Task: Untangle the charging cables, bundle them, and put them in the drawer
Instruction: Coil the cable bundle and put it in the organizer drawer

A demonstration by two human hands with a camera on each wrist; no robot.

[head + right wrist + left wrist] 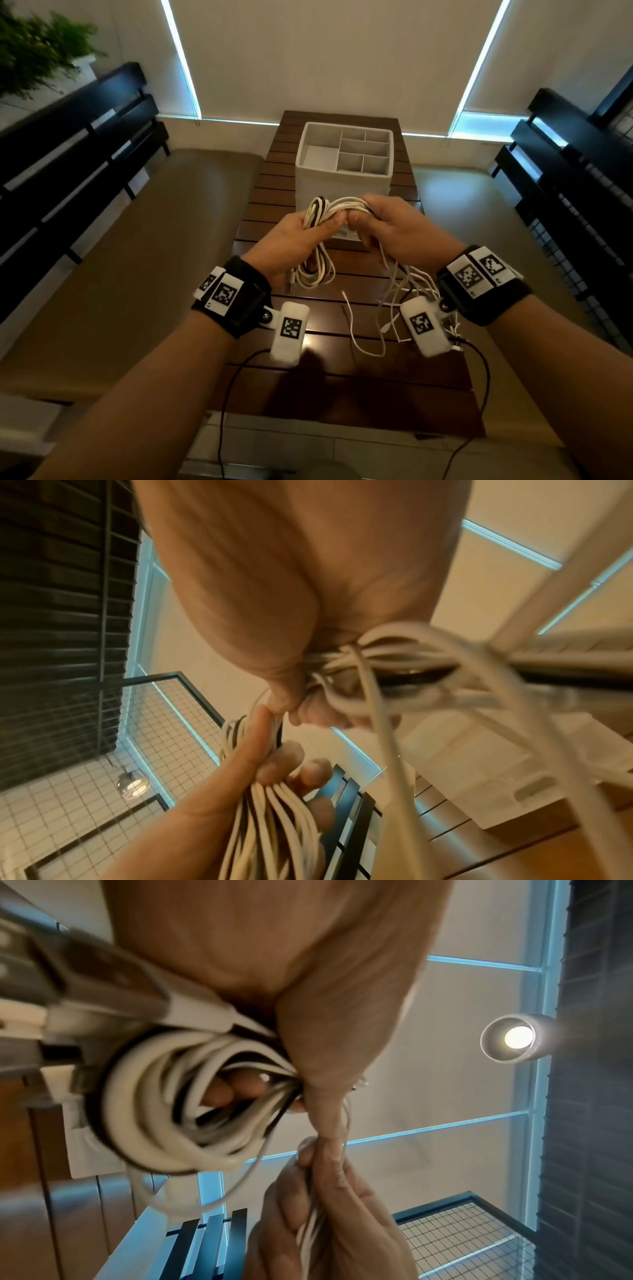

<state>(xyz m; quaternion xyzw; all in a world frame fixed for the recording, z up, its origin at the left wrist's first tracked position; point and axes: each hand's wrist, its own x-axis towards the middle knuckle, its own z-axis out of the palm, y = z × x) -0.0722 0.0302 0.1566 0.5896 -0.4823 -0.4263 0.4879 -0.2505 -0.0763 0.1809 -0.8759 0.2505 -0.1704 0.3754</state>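
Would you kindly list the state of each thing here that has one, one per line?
Cable bundle: looped, gripped by both hands above the table.
Loose cable ends: hanging uncoiled under the right hand.
Left hand: fingers curled round the loops.
Right hand: fingers curled round the cables.
Organizer box: open-topped, compartments look empty, standing on the table.

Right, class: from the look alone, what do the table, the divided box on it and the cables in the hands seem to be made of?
Table: dark brown wood slats, semi-gloss; parallel grooves and a bright lamp glare show it.
Divided box: pale grey, matte, soft edges, probably fabric over card; uncertain.
Cables: smooth white and black sheathing, likely plastic or rubber, bending in loose loops.
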